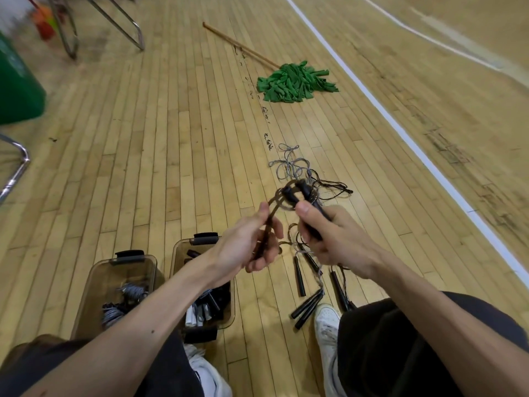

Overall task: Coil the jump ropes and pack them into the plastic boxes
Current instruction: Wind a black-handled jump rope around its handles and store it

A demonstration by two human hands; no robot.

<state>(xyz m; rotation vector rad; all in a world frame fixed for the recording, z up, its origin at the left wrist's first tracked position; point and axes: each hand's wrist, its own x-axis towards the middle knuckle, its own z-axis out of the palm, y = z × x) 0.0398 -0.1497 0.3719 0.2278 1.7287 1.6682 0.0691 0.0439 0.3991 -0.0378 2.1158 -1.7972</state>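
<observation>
Now the right hand [337, 239] squeezes the black handles [299, 193], the left hand [246, 247] pinches the looped rope [277, 199], and the boxes [175, 262] sit below, nearer the left hand.

The left edge is cutting off a green bin [17, 87]; an orange thing [43, 22] upper left is blurring; a forearm [171, 296] is hiding part of a box [178, 255].

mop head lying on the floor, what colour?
Green. The mop head is a bundle of green cloth strips, seen best in the head view.
</observation>
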